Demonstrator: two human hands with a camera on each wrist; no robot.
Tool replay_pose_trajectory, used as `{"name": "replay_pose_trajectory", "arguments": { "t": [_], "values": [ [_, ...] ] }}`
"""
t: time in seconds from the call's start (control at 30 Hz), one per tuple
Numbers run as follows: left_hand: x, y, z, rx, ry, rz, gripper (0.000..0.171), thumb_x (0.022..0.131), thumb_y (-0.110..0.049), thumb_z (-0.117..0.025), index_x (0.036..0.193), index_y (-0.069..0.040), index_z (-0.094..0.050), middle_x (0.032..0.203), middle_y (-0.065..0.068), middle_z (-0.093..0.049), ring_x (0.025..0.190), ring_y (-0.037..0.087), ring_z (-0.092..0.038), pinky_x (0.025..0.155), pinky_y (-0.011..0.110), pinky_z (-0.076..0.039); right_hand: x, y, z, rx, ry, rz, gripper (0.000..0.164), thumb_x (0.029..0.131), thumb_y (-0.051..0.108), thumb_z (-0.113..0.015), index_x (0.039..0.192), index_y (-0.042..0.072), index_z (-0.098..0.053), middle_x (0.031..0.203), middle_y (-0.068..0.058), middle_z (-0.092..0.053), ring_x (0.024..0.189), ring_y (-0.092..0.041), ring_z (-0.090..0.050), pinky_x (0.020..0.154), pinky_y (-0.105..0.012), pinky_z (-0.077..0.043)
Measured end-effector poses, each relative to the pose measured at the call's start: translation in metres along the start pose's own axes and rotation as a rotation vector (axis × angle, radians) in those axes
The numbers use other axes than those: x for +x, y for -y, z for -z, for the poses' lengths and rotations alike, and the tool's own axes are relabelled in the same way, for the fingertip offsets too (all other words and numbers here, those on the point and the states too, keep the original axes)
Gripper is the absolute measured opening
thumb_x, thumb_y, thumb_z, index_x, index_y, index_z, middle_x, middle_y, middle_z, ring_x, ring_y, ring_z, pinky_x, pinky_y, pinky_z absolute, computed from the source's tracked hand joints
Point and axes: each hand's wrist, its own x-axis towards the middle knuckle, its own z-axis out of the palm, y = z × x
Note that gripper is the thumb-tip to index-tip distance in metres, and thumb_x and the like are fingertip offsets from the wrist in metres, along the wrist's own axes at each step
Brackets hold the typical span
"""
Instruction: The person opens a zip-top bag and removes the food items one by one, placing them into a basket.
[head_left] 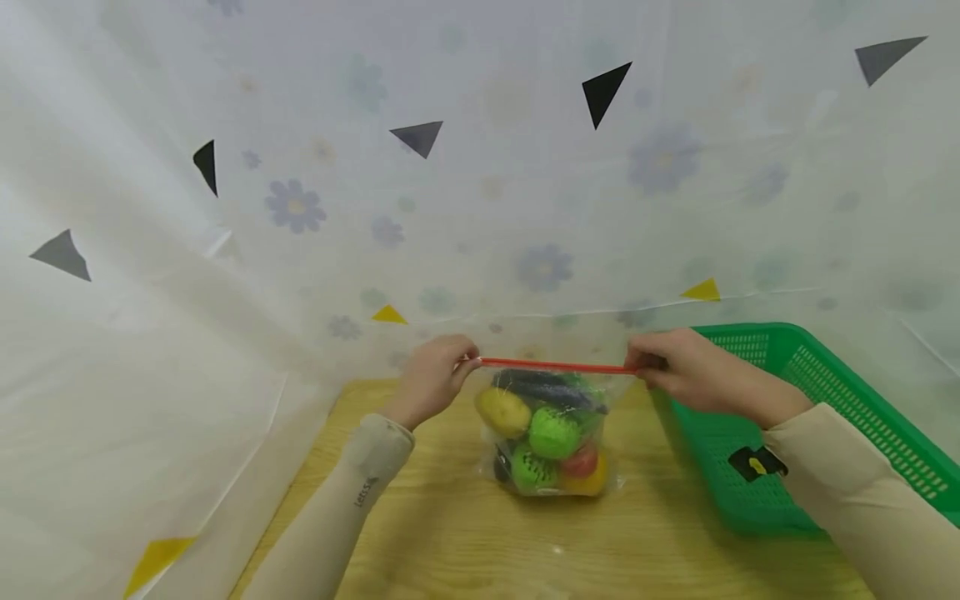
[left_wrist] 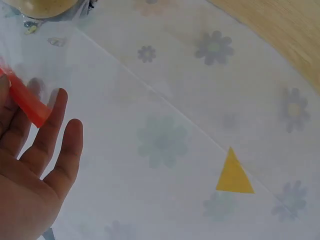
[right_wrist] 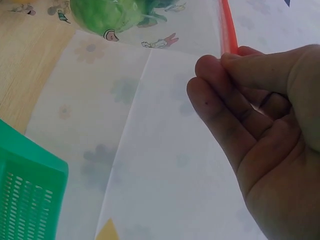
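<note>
A clear zip bag (head_left: 491, 454) with a red top strip (head_left: 555, 365) hangs upright over the table, its strip stretched level between both hands. Inside show a yellow oval fruit or vegetable (head_left: 502, 412), a dark purple eggplant-like piece (head_left: 551, 390), round green pieces (head_left: 555, 433), a red one (head_left: 581, 461) and an orange one (head_left: 588, 482). My left hand (head_left: 437, 377) pinches the strip's left end; in the left wrist view its outer fingers extend away from the red strip (left_wrist: 30, 104). My right hand (head_left: 678, 367) pinches the right end between thumb and fingers, as the right wrist view shows.
A green perforated basket (head_left: 780, 337) stands on the table to the right, beneath the right forearm. The wooden table (head_left: 450, 542) meets a pale flowered sheet (head_left: 480, 233) behind and at the left, marked with black, grey and yellow triangles.
</note>
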Motion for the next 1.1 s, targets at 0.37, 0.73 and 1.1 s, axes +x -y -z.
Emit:
{"name": "replay_pose_trajectory", "arguments": {
  "t": [0.37, 0.73, 1.1],
  "values": [
    [-0.018, 0.017, 0.006, -0.023, 0.017, 0.122, 0.01, 0.095, -0.028, -0.06, 0.096, -0.019, -0.065, 0.088, -0.004, -0.064, 0.072, 0.008, -0.053, 0.058, 0.032, -0.05, 0.001, -0.003, -0.001, -0.008, -0.02, 0.01, 0.028, 0.089, -0.002, -0.064, 0.088, 0.025, -0.059, 0.077, 0.01, -0.061, 0.065, -0.002, -0.055, 0.053, -0.03, -0.05],
    [-0.027, 0.011, -0.005, -0.171, 0.02, 0.164, 0.01, 0.099, -0.024, -0.055, 0.099, -0.015, -0.06, 0.092, -0.002, -0.06, 0.077, 0.009, -0.053, 0.063, 0.034, -0.052, 0.001, -0.005, -0.008, -0.027, -0.023, 0.007, 0.021, 0.089, -0.003, -0.064, 0.097, 0.016, -0.064, 0.085, 0.003, -0.065, 0.074, -0.006, -0.058, 0.058, -0.031, -0.053],
    [-0.029, 0.004, -0.016, -0.312, 0.004, 0.229, 0.01, 0.099, -0.028, -0.054, 0.095, -0.02, -0.06, 0.089, -0.007, -0.058, 0.078, 0.004, -0.051, 0.064, 0.03, -0.052, 0.004, 0.0, -0.009, -0.09, -0.009, -0.004, 0.025, 0.09, -0.001, -0.062, 0.108, 0.017, -0.064, 0.086, 0.003, -0.065, 0.073, -0.006, -0.057, 0.057, -0.03, -0.052]
  ]
}}
